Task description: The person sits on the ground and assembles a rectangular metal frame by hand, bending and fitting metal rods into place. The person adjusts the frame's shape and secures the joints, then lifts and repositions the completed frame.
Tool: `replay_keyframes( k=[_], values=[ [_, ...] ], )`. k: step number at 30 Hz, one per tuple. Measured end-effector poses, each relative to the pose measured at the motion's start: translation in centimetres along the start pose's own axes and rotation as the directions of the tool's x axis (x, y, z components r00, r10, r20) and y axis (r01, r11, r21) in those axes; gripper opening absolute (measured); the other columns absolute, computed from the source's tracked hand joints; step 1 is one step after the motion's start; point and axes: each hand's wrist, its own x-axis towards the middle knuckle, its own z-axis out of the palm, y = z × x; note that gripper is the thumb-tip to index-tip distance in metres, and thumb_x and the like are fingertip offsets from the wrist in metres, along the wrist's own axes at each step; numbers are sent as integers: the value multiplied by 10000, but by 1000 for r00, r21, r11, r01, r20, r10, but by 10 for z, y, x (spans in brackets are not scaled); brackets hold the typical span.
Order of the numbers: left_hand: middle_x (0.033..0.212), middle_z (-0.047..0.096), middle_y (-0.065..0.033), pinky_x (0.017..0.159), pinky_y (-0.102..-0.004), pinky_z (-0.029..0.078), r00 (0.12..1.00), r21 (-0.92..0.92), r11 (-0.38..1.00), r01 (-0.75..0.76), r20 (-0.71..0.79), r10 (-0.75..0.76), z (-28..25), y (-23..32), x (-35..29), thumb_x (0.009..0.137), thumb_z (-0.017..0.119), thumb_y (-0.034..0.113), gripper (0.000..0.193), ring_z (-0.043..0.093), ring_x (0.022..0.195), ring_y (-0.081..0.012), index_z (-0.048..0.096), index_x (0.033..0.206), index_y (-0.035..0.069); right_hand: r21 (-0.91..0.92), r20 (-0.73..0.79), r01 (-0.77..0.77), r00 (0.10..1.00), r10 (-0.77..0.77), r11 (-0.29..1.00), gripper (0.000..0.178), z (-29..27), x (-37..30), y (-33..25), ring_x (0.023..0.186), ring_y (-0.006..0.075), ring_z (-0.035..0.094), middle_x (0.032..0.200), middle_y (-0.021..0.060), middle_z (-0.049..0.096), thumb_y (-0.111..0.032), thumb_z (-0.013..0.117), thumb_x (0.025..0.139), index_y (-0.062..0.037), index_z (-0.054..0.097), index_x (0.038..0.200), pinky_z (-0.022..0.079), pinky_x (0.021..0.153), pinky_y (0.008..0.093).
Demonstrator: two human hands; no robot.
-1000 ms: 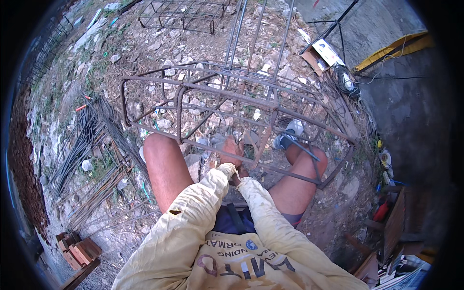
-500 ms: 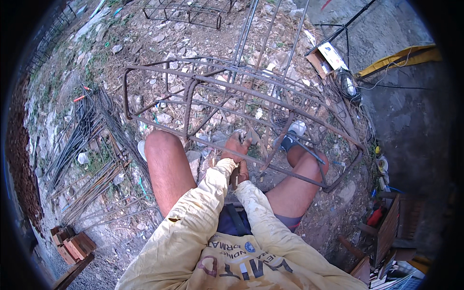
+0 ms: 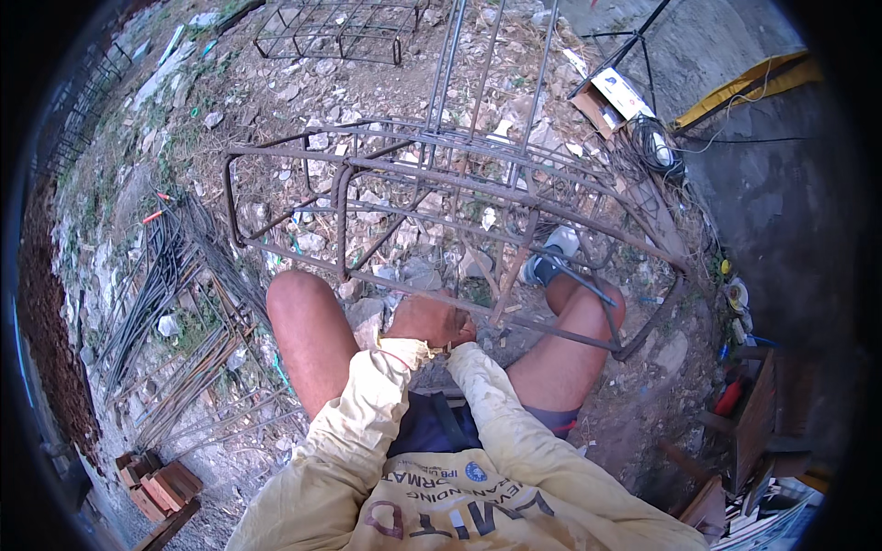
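Note:
A rusty rebar cage (image 3: 432, 188) with bent square stirrups lies across the ground before me, spanning the space above my shins. My left hand (image 3: 418, 319) is curled, its back turned up, just below the cage's near lower bar. Against it sits my right hand (image 3: 462, 331), partly covered by the left, with its visible fingers bent in. Whatever the two hands hold between them is hidden. Long straight rods (image 3: 485, 69) run away from the cage's far side.
Bundled rods and wire (image 3: 170, 275) lie on rubble to the left, above stacked bricks (image 3: 161, 487). At upper right are an open carton (image 3: 602, 106), coiled cable (image 3: 657, 147) and a yellow strip (image 3: 749, 87). Another cage (image 3: 335, 32) lies farther off. Wooden pieces (image 3: 749, 422) stand lower right.
My left hand has drawn back from the cage's lower bar toward me and left, its fingers going from outstretched to curled. The right hand stays close beside it. The view has shifted slightly.

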Motion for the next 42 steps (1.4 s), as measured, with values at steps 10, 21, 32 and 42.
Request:
replay_keyframes(
  k=[10,21,32,42],
  values=[
    [773,624,-99,699,-416,485,869,436,868,-235,-306,389,-80,-16,-72,826,612,527,472,640,764,-304,595,886,59,178,-53,-161,984,173,971,396,29,-19,-48,743,156,587,898,55,601,-420,613,898,-72,527,1064,492,604,307],
    [592,603,-139,525,-449,479,806,455,869,-197,-429,407,-85,34,-52,906,473,565,535,636,598,-346,590,752,66,58,-125,-100,986,106,993,303,-10,-19,-109,592,115,546,683,27,598,-350,596,920,-59,519,894,435,541,271],
    [607,603,-167,554,-474,482,839,591,804,-63,-405,363,-151,116,27,915,386,628,635,632,613,-355,621,736,66,213,98,-59,994,39,975,370,-56,34,-141,749,171,612,854,54,600,-332,670,869,-75,480,1054,544,562,340],
    [668,649,-154,575,-459,506,804,619,785,-17,-458,379,-158,118,32,911,393,626,623,657,658,-340,664,788,78,525,316,-486,874,370,699,369,-60,39,-187,928,291,637,1084,88,625,-345,618,912,-216,457,1217,487,707,536]
  ],
)
